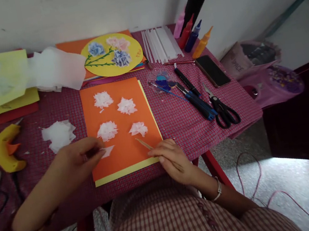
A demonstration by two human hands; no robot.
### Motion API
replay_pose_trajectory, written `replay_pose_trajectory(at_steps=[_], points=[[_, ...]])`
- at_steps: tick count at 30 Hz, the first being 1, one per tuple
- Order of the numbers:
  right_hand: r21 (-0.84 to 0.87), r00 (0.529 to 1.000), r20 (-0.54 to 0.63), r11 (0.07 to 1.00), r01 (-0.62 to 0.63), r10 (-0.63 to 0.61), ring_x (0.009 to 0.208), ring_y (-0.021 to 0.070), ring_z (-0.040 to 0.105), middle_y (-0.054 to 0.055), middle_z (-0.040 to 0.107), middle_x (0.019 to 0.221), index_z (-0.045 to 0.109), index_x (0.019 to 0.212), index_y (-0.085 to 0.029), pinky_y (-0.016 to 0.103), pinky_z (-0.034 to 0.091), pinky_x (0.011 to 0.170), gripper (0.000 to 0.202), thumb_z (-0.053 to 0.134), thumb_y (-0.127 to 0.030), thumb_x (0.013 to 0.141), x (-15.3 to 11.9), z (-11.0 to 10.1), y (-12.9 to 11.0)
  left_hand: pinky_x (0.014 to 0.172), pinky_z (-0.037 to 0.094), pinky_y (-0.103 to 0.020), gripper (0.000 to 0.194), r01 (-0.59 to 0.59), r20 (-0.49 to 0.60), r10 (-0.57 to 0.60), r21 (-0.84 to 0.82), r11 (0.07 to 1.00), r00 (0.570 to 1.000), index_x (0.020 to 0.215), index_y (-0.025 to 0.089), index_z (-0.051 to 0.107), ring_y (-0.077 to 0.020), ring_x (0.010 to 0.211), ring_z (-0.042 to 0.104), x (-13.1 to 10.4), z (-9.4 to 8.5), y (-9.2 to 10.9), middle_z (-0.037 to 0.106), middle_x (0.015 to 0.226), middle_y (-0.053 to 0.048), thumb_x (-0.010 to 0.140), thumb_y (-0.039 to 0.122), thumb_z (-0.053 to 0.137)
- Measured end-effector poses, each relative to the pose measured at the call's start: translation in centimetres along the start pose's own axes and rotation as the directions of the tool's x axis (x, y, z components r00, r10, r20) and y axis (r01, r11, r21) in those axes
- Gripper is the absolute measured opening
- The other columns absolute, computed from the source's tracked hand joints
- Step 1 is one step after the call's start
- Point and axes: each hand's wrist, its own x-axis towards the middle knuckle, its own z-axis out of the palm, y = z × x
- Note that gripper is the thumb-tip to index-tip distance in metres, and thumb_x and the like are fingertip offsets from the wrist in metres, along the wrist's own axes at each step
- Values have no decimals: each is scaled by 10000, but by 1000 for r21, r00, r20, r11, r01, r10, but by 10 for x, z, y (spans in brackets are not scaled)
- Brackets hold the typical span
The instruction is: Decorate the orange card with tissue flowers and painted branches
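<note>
Over checked cloth (pixel 172 116), left hand (pixel 76 157) pinches thin white paper (pixel 108 151), right hand (pixel 174 159) grips pointed tan stick (pixel 144 144).

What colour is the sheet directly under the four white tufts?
The sheet is orange, as the head view shows.

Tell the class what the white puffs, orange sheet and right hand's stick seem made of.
White puffs: probably tissue paper, matte; thin, ragged, overlapping edges.
Orange sheet: likely paper or card, matte; flat, crisp straight edges, no glare.
Stick: perhaps wood, dull; pale tan colour.
</note>
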Motion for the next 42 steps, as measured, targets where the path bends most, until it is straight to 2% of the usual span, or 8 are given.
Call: replay_pose_trajectory(at_steps=[6,11,16,21,27,33,39,42], points=[[-12,999,-31,1000,-21,21,843,193,630,34,705,898,645,1051,-229,382,427,792,235,419,-184,1000,7,3,-1,558,369,-280,224,-128,144,108,136,982,984,697,212,601,-146,562,508,35,2,13,596,632,-3,858,323,493],[-39,998,-48,998,-40,38,892,199,637,44,708,947,644,1086,-227,375,441,804,227,433,-190,1012,13,9,3,627,396,-293,196,-258,182,225,183,949,957,679,209,510,-165,655,520,45,3,23,575,697,-27,855,255,435],[13,989,-131,997,-70,72,902,199,640,42,686,961,638,1113,-249,370,488,792,243,434,-169,1008,15,13,6,595,356,-288,152,-303,269,239,230,925,933,675,216,455,-153,612,469,52,3,21,541,670,-10,826,229,454],[39,980,-166,994,-100,105,914,194,636,45,660,962,636,1114,-246,364,514,794,244,433,-160,1009,15,15,6,668,400,-287,212,-375,362,280,223,900,889,711,199,550,-166,709,542,72,10,23,602,746,-35,880,238,428],[63,971,-203,991,-119,130,920,185,632,51,656,979,637,1128,-232,346,523,791,251,438,-144,1003,17,17,7,687,396,-289,210,-415,499,240,277,867,833,673,191,601,-162,698,556,88,27,22,614,711,-31,853,200,494],[101,964,-242,991,-88,110,855,181,630,40,656,913,649,1092,-231,341,512,732,248,421,-178,1010,12,14,6,716,428,-298,223,-348,444,184,322,880,877,850,171,701,-195,781,611,94,34,12,690,835,-73,859,201,481],[16,994,-111,1000,-7,9,822,190,622,36,683,877,639,1027,-219,367,474,747,211,434,-179,995,8,11,4,754,445,-308,304,-364,415,233,270,892,879,985,197,748,-205,826,642,94,32,9,723,899,-71,930,284,462],[-11,994,-110,1000,-20,18,848,194,622,48,683,906,632,1045,-212,358,487,755,207,437,-168,994,11,12,3,802,463,-318,328,-347,404,221,272,898,888,1057,212,741,-217,907,663,93,31,9,743,1001,-76,920,253,446]])
